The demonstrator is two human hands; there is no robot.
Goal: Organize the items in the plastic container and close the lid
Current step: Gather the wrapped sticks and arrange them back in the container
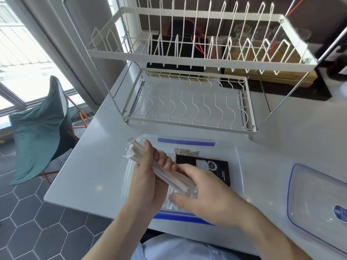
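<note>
A clear plastic container (237, 166) with blue latches stands on the white table in front of me. Inside lie a black packet (216, 168) and some pale sticks (185, 151) at its far side. My left hand (150, 177) grips a bundle of white paper-wrapped straws (170, 174) above the container's left half. My right hand (204, 196) touches the bundle's near end with its fingertips, thumb spread below. The clear lid (317, 196) with a blue rim lies apart on the table at the right.
A white two-tier wire dish rack (189, 102) stands just behind the container. A chair draped in green cloth (39, 132) sits left of the table, over a dark hexagon-tile floor. Wooden boxes are behind the rack.
</note>
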